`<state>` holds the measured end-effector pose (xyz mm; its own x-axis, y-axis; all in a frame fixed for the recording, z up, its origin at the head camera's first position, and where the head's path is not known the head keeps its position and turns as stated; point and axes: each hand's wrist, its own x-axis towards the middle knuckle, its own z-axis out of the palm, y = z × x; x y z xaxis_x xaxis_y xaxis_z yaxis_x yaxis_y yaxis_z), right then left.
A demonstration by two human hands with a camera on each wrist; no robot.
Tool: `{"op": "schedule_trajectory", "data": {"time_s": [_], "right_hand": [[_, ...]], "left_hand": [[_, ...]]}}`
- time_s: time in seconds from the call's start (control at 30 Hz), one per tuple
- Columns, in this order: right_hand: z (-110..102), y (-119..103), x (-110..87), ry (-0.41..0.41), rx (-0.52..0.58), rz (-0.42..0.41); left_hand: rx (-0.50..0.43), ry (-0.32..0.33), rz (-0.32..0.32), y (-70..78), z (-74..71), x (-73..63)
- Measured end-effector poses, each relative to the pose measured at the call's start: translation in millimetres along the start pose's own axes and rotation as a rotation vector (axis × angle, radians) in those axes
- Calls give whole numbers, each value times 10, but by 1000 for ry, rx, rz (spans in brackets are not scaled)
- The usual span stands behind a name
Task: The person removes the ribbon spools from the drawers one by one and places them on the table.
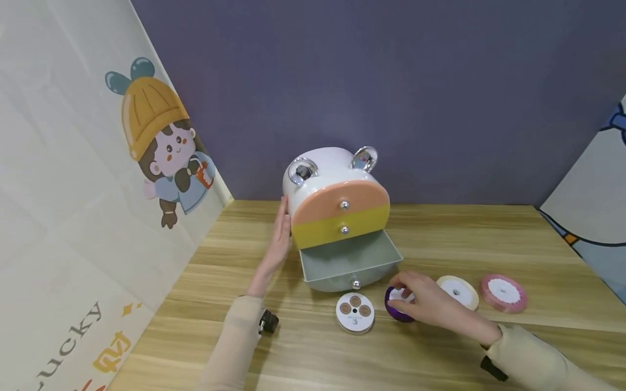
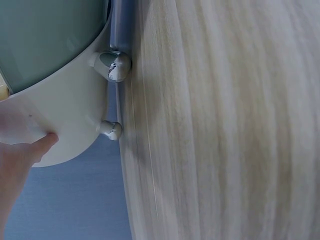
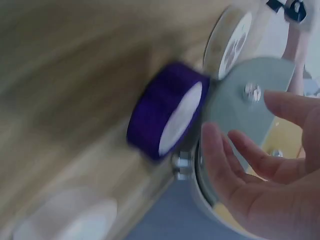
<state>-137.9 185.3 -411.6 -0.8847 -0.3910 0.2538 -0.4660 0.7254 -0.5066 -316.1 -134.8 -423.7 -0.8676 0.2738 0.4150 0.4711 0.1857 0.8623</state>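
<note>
A white cabinet (image 1: 323, 174) with silver ears stands at the back of the wooden table (image 1: 440, 239). Its orange and yellow drawers are closed and the grey bottom drawer (image 1: 342, 279) is pulled out. My left hand (image 1: 280, 232) lies flat against the cabinet's left side, and a fingertip (image 2: 42, 145) touches the white shell (image 2: 70, 115). My right hand (image 1: 424, 304) hovers over a purple ribbon spool (image 1: 397, 310), which is tilted on its edge. In the right wrist view the fingers (image 3: 250, 165) are spread beside the spool (image 3: 167, 115), with none wrapped round it.
A white spool with brown circles (image 1: 355, 312) lies in front of the drawer. A cream spool (image 1: 458, 292) and a pink spool (image 1: 504, 292) lie to the right. Patterned panels close in the left and right sides, and a purple wall stands behind.
</note>
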Motion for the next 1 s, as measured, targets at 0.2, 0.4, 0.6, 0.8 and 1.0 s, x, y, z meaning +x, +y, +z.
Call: {"op": "schedule_trajectory", "data": {"time_s": [0.2,0.4,0.6,0.8,1.0], "right_hand": [[206,-118,146,-195,350,198],[390,-147,274,-279,747,509],[439,-113,380,-256,849,570],[443,-122,459,-240,878,593],[466,-114,517,-203,922,616]], "left_hand": [[-19,-32,-16,294,-48,-48],[-14,-33,-31,264,-47,-50],[-18,-7,13,-1,-1,-4],[-26,10,22,-48,10,-8],[-35,11,24,-42,22,-7]]}}
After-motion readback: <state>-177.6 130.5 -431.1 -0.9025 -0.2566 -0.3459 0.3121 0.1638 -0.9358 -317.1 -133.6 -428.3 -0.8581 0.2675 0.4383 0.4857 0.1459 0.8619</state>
